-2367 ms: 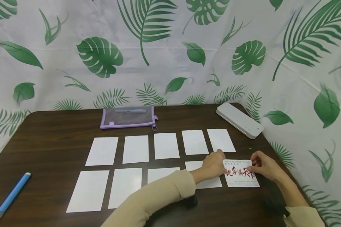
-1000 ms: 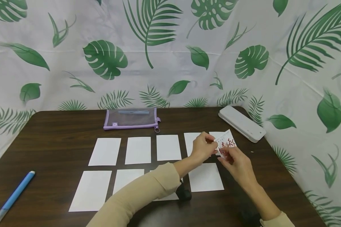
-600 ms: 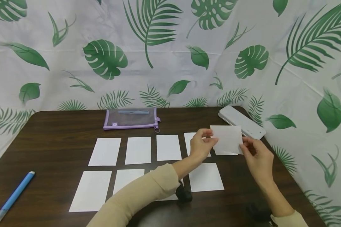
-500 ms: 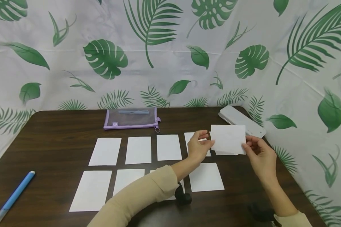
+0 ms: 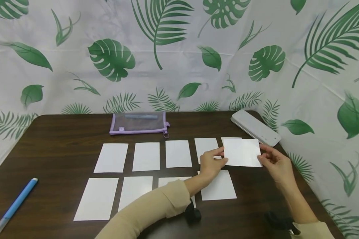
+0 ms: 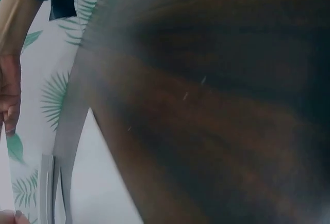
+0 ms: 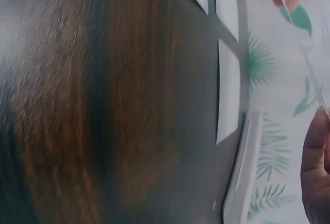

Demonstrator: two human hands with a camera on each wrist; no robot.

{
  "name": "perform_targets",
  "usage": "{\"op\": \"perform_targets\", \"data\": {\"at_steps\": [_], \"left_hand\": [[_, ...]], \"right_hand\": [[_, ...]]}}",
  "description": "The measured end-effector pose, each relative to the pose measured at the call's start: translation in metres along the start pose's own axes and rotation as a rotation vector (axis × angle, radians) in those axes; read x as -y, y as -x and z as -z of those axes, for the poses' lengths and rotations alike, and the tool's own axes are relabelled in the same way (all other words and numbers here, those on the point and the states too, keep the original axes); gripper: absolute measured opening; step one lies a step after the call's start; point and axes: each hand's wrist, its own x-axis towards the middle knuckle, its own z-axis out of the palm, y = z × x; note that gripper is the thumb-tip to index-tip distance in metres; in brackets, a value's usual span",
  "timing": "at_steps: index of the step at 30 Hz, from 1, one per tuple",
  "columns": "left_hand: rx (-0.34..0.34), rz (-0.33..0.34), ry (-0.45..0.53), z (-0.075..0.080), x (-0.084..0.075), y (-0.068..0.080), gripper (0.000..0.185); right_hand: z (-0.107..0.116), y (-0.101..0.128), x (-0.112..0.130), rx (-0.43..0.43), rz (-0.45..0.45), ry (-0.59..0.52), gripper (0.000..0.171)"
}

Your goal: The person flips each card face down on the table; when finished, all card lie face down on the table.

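A white card (image 5: 242,152), its plain side showing in the head view, is held above the table at the right, covering most of a card (image 5: 231,138) in the back row. My left hand (image 5: 210,165) pinches its left edge and my right hand (image 5: 276,164) pinches its right edge. Seen edge-on in the right wrist view, the held card (image 7: 312,72) runs between the fingers of both hands. Several more white cards lie in two rows, among them one (image 5: 218,186) below my left hand. My left forearm partly hides the front row.
A purple-edged mesh pouch (image 5: 139,124) with a pen inside lies at the back of the dark wooden table (image 5: 62,132). Behind the right-hand cards sits a white case (image 5: 255,127). At far left is a blue pen-like stick (image 5: 15,205). A leaf-print cloth (image 5: 167,53) hangs behind.
The card with red writing was lifted from the right end of the front row and turned over to its plain side. Over the last half second it has come lower.
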Motion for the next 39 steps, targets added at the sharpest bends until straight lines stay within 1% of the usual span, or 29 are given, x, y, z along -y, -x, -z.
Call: {"op": "perform_targets", "data": {"at_steps": [4, 8, 12, 17, 20, 23, 28, 32, 33, 37, 39], "left_hand": [[0.013, 0.026, 0.009, -0.005, 0.003, 0.007, 0.041], [0.021, 0.042, 0.007, -0.011, 0.004, 0.014, 0.039], [0.031, 0.034, -0.035, -0.018, 0.005, 0.022, 0.037], [0.041, 0.011, -0.079, -0.028, 0.007, 0.033, 0.036], [0.049, -0.01, -0.125, -0.034, 0.008, 0.038, 0.036], [0.061, -0.002, -0.164, -0.038, 0.009, 0.043, 0.036], [0.077, -0.003, -0.276, -0.039, 0.011, 0.047, 0.035], [0.124, -0.027, -0.379, -0.038, 0.015, 0.046, 0.035], [0.141, -0.036, -0.397, -0.038, 0.015, 0.046, 0.031], [0.21, -0.083, -0.431, -0.035, 0.014, 0.044, 0.01], [0.239, -0.106, -0.438, -0.033, 0.012, 0.043, 0.013]], "right_hand": [[0.006, 0.001, -0.009, 0.056, -0.002, 0.015, 0.041], [0.013, 0.004, -0.018, 0.089, 0.005, 0.078, 0.04], [0.021, 0.005, -0.028, 0.117, 0.015, 0.142, 0.039], [0.031, 0.008, -0.039, 0.159, 0.005, 0.189, 0.039], [0.037, 0.012, -0.045, 0.185, -0.011, 0.2, 0.04], [0.04, 0.015, -0.049, 0.207, -0.024, 0.212, 0.041], [0.043, 0.018, -0.054, 0.265, -0.078, 0.194, 0.043], [0.044, 0.02, -0.059, 0.3, -0.117, 0.169, 0.044], [0.044, 0.02, -0.061, 0.303, -0.126, 0.169, 0.045], [0.045, 0.021, -0.065, 0.321, -0.155, 0.173, 0.046], [0.045, 0.021, -0.067, 0.334, -0.177, 0.179, 0.046]]}}
